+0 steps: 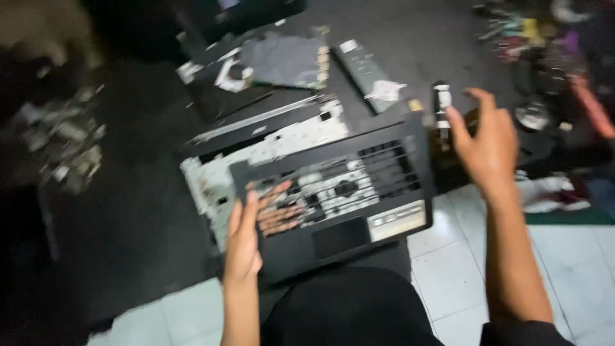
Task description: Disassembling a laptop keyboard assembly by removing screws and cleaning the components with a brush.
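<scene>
Black laptop palmrest frame [359,211] lies under the flat, open left hand [253,230]; right hand [487,144] hovers spread, empty, above the floor.

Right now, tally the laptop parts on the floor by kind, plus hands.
Black keyboard frame: 1
White base shell: 1
Grey panel: 1
Long dark battery: 1
Hands: 2, left hand on the frame, right hand raised open
Total: 6; blurred clutter not counted.

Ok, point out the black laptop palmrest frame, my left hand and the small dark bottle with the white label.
black laptop palmrest frame [339,238]: head view, on the touchpad area.
left hand [246,237]: head view, back of the hand, fingers resting on the frame.
small dark bottle [441,109]: head view, on its white-labelled body.
</scene>
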